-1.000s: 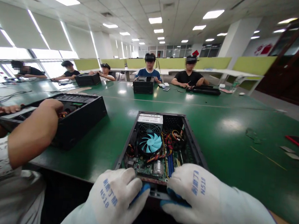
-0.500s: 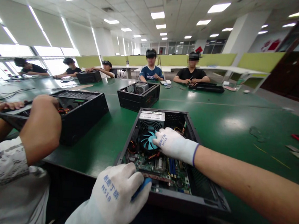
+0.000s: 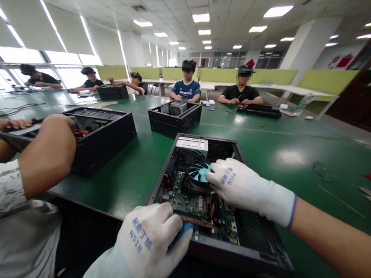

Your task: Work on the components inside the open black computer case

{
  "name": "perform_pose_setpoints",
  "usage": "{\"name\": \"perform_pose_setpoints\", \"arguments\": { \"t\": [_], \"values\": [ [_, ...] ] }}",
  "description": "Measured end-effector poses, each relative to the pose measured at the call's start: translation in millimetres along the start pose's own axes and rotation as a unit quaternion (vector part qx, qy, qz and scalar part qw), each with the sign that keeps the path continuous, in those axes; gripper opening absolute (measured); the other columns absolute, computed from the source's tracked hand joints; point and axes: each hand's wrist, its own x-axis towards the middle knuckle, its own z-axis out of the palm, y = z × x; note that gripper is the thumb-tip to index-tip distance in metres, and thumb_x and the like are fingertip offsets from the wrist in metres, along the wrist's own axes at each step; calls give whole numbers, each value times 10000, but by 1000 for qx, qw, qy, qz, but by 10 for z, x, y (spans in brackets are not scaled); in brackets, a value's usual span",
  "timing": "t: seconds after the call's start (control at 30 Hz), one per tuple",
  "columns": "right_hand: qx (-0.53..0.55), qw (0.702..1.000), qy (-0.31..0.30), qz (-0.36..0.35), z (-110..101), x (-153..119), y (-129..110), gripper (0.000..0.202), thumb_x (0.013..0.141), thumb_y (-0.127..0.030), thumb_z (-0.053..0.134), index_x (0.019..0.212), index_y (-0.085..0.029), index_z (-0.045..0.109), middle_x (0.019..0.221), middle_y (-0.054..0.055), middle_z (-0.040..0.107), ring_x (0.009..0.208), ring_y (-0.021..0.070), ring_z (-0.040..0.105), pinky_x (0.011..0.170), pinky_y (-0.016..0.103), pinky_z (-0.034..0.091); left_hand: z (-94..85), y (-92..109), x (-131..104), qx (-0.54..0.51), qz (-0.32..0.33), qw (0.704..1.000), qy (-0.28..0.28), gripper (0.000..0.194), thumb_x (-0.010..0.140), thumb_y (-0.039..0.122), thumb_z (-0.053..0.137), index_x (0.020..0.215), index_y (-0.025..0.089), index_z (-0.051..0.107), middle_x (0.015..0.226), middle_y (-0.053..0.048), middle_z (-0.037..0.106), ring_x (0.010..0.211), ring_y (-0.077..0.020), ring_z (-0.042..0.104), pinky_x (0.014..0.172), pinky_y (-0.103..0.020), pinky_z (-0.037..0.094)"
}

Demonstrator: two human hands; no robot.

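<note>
An open black computer case (image 3: 238, 253) lies in front of me, with a green motherboard (image 3: 177, 195) inside and a silver power supply (image 3: 193, 144) at its far end. My right hand (image 3: 233, 181), in a white glove, is closed on the edge of a black fan with blue blades (image 3: 199, 172). That fan is tilted above the board. My left hand (image 3: 154, 240), gloved too, is closed at the near left edge of the case. Something blue shows between its thumb and fingers, too hidden to name.
Another open case (image 3: 106, 140) stands at the left, with a co-worker's arm (image 3: 46, 155) over it. A third case (image 3: 174, 119) is beyond mine. Several people sit around the green table (image 3: 285, 157). A yellow strip (image 3: 339, 198) lies at the right.
My right hand has moved right, and the fan has shifted right with it, uncovering more of the board's left side. My left hand stays at the near edge.
</note>
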Motion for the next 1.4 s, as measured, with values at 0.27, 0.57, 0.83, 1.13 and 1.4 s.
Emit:
{"name": "perform_pose_setpoints", "arguments": {
  "t": [0.27, 0.57, 0.83, 1.13, 1.4],
  "values": [
    [-9, 985, -76, 154, -97, -131, 192, 385, 1014, -347, 331, 1029, -145, 659, 951, 146, 702, 858, 264, 657, 697, 355, 415, 8, 6, -9, 0, -7, 1000, -2, 251, 922, 339, 588, 688, 263, 539, 687, 17, 579, 584, -179, 569, 541, -339, 351],
    [-27, 967, -75, 244, 69, 103, 446, 425, 989, -261, 300, 1147, -112, 665, 1138, 214, 682, 974, 326, 674, 742, 393, 466, 16, 0, -7, 10, 7, 1000, 16, 273, 925, 326, 587, 668, 259, 523, 652, 20, 550, 546, -167, 546, 525, -335, 328],
    [74, 924, -47, 372, 193, 479, 540, 468, 1014, -426, 322, 1155, -105, 631, 1062, 220, 724, 1010, 314, 701, 842, 400, 483, 21, -5, 2, 6, 10, 1000, 12, 247, 920, 324, 595, 687, 260, 543, 668, 17, 561, 561, -167, 552, 529, -332, 327],
    [113, 959, -53, 254, 221, 392, 659, 446, 928, -496, 467, 1112, -137, 659, 1139, 176, 719, 1022, 272, 682, 843, 329, 481, 14, 1, 3, 9, 9, 1000, 6, 241, 910, 313, 598, 682, 260, 539, 665, 11, 562, 567, -170, 550, 537, -335, 323],
    [34, 961, -83, 263, 232, 366, 644, 456, 920, -508, 446, 1137, -183, 682, 1132, 175, 724, 1065, 328, 655, 844, 419, 454, 22, -11, -8, 10, 10, 1000, 3, 231, 907, 312, 606, 690, 267, 540, 668, 14, 557, 569, -172, 547, 537, -344, 308]
  ]
}}
